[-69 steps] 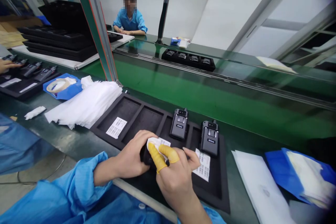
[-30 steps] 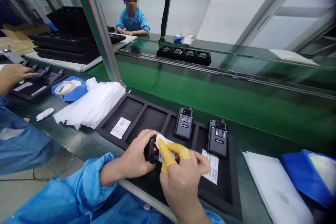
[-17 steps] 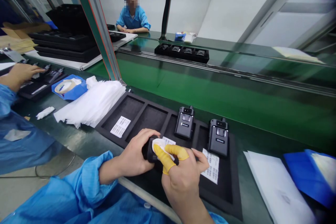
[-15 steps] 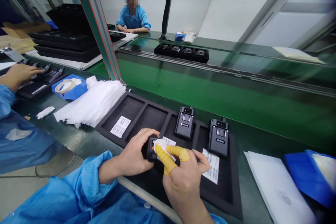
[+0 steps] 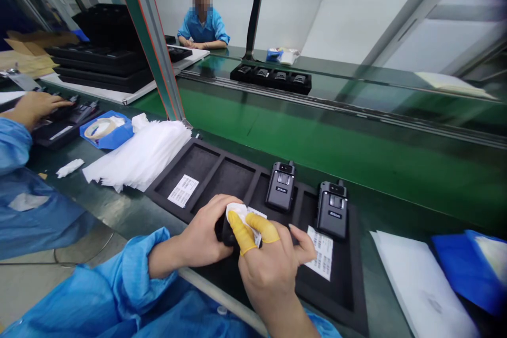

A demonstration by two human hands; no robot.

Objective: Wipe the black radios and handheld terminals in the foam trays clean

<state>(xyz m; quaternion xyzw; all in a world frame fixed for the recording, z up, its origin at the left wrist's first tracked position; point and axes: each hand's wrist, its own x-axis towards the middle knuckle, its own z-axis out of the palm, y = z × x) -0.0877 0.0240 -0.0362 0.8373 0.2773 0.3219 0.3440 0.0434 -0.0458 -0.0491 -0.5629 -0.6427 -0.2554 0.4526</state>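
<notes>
Two radios (image 5: 281, 187) (image 5: 333, 211) lie farther right; my left hand (image 5: 204, 232) grips a device (image 5: 227, 233), wiping seemingly unfinished, my right hand (image 5: 269, 264) pinching cloth (image 5: 235, 209).

from here i see yellow finger covers (image 5: 242, 232), a white cloth (image 5: 236, 209) and a black device (image 5: 227, 234) at centre, a blue sleeve (image 5: 137, 264) lower left, black radios (image 5: 332, 210) with white lettering, white labels (image 5: 183, 190) printed in dark rows, a black tray (image 5: 358, 285), and a red line on the grey-and-green post (image 5: 149, 37) upper left.
</notes>
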